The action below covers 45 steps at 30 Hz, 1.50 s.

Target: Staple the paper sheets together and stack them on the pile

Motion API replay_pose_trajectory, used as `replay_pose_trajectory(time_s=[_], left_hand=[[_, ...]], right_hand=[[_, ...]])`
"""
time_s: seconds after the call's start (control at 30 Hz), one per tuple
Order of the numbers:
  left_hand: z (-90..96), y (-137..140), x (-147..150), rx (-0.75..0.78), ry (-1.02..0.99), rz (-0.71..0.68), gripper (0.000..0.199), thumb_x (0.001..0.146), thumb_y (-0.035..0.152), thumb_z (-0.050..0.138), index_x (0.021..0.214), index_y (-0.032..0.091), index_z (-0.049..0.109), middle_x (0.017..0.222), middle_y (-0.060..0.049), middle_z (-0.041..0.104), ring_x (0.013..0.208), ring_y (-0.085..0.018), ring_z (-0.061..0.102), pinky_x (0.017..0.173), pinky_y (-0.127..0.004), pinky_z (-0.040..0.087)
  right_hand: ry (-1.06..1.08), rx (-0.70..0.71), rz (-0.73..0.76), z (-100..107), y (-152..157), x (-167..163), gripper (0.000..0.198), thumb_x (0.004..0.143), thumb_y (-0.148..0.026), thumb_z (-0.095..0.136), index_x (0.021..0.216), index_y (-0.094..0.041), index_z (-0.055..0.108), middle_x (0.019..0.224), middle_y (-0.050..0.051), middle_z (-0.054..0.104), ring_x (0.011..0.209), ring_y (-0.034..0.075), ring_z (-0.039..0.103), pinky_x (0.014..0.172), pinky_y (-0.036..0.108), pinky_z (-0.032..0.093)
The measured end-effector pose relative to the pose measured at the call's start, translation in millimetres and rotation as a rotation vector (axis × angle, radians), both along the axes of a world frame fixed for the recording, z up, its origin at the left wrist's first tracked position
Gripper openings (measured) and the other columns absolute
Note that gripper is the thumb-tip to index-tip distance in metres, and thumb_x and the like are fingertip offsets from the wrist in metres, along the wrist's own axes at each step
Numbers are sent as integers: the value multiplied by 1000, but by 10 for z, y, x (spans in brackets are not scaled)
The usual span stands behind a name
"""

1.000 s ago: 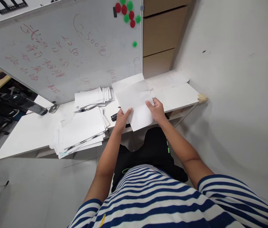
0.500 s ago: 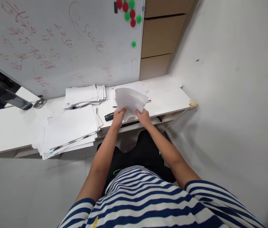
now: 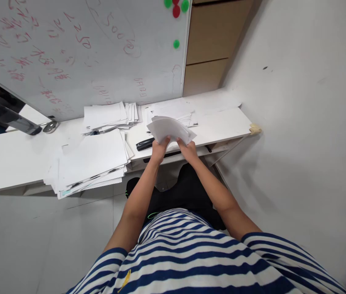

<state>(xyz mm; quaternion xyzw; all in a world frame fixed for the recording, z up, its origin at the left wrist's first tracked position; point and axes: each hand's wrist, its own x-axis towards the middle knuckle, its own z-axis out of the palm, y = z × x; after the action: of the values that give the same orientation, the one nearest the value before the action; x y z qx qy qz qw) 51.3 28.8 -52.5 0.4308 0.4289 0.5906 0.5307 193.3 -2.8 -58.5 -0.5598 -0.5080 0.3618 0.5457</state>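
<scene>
White paper [image 3: 169,125], bent in curve, above front part of desk [image 3: 223,124]. Pinched at near edge by left hand [image 3: 159,151] and right hand [image 3: 188,151], side by side. Likely light, floppy, bit slippery, easy to crease or tear. Best to hold softly near both corners, without squeezing.
</scene>
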Motion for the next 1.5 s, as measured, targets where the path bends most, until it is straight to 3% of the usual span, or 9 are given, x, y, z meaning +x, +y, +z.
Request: replay_pose_trajectory(time_s=[0.23, 0.4, 0.67, 0.77, 0.9, 1.03, 1.13, 1.27, 1.5], left_hand=[[39, -27, 38, -23, 132, -1, 38, 70, 47, 81, 86, 14, 73, 90, -7, 74, 91, -23, 67, 88, -36, 51], [182, -21, 0, 119, 266, 7, 32, 75, 48, 77, 80, 16, 73, 81, -4, 71, 91, -23, 65, 86, -34, 50], [-88, -88, 34, 61, 314, 96, 39, 78, 53, 71, 88, 15, 75, 88, -7, 74, 93, -25, 66, 87, -36, 49], [-105, -149, 73, 79, 280, 96, 38, 77, 51, 74, 87, 15, 75, 91, -8, 75, 95, -25, 67, 89, -36, 49], [-117, -180, 93, 13, 261, 87, 38, 74, 50, 77, 89, 15, 75, 93, -9, 76, 98, -26, 68, 92, -38, 50], [-88, -256, 73, -47, 183, 85, 42, 75, 51, 77, 97, 14, 74, 100, -10, 77, 106, -27, 69, 97, -40, 51], [-41, -357, 103, -162, -45, 116, 47, 74, 46, 81, 109, 16, 71, 116, -11, 74, 112, -26, 68, 102, -40, 52], [-96, -561, 269, -328, -253, 121, 50, 74, 42, 83, 116, 17, 67, 129, -13, 69, 118, -26, 66, 105, -42, 53], [-174, -843, 358, -357, -141, -30, 56, 80, 50, 76, 124, 19, 59, 133, -15, 65, 121, -27, 64, 105, -41, 51]], right_hand=[[-23, -84, -28, -46, 63, 45, 49, 85, -55, 61, 114, -18, 71, 118, 12, 74, 122, 30, 64, 109, 46, 46], [-22, 46, -6, 55, 87, 125, 54, 86, -59, 60, 120, -19, 69, 120, 11, 72, 125, 27, 62, 109, 40, 47], [-274, -78, 38, -89, 155, 199, 47, 86, -57, 59, 108, -19, 74, 110, 13, 76, 114, 34, 67, 101, 48, 50], [-274, -22, 15, -95, 163, 232, 48, 86, -58, 58, 111, -20, 73, 110, 12, 76, 113, 33, 68, 100, 46, 51], [-292, -139, 39, -117, 135, 261, 45, 85, -55, 60, 109, -19, 73, 107, 13, 76, 110, 34, 68, 98, 49, 51], [-166, -96, 25, -74, -10, 256, 44, 82, -53, 65, 111, -20, 71, 109, 11, 75, 108, 31, 68, 97, 46, 51], [116, -1, -45, -21, -193, 160, 51, 80, -52, 67, 121, -22, 65, 115, 8, 74, 105, 25, 69, 93, 40, 55], [424, -97, -106, -94, -423, -86, 51, 81, -56, 64, 116, -20, 64, 114, 10, 74, 101, 25, 71, 86, 39, 58], [381, -173, -187, -479, -658, 4, 46, 81, -54, 66, 110, -18, 66, 116, 12, 74, 106, 28, 71, 92, 45, 57]])
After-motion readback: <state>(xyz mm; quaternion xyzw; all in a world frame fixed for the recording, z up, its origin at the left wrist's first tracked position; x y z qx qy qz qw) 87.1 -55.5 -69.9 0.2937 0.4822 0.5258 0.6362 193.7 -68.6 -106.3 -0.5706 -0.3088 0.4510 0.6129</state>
